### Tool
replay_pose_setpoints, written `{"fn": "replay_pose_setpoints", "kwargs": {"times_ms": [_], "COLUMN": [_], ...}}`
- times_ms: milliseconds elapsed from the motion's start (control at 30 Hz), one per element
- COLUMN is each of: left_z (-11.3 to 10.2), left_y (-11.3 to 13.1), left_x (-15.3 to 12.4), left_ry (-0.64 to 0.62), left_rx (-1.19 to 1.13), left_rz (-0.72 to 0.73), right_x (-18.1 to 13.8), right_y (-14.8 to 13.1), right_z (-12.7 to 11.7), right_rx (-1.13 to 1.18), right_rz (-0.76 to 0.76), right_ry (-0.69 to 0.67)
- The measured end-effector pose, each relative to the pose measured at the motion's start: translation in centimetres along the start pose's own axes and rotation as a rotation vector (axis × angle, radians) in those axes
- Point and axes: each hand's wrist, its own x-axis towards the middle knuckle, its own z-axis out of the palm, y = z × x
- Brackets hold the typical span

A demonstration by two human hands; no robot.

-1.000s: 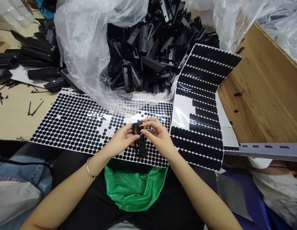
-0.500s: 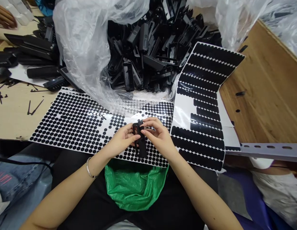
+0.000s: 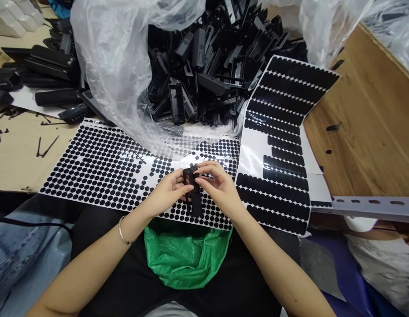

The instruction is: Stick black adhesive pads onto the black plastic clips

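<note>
Now the left hand [image 3: 167, 193] grips the black plastic part [image 3: 195, 201] over the dot sticker sheet [image 3: 101, 167], near edge of the table [image 3: 12, 163]; right hand [image 3: 220, 191] fingers pinch its top. Steady, square pressure looks best.

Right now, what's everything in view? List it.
black part: one, black, held in both hands above the dot sheet
dot sheet: one, white with black round dots, table's near edge
strip sheet: one, white with black oblong pads, right of dot sheet
clear bag: one, transparent, behind the sheets
loose parts: many, black, heaped in the clear bag
long parts: several, black, far left of table
green bag: one, green, just below the dot sheet
slotted rail: one, grey, lower right
bracelet: one, silver, left wrist
left hand: fingers grip the black part's left side
right hand: fingers on its top end
</note>
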Motion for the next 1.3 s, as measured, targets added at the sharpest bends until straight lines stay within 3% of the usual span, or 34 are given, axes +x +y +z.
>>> {"fn": "replay_pose_setpoints", "kwargs": {"times_ms": [1300], "left_z": [-0.04], "left_y": [0.5], "left_x": [-0.29], "left_ry": [-0.001], "left_rx": [0.11], "left_rz": [-0.026], "right_x": [-0.18], "right_y": [0.34], "right_z": [0.77], "right_rx": [-0.034], "right_rz": [-0.06], "right_ry": [0.007]}}
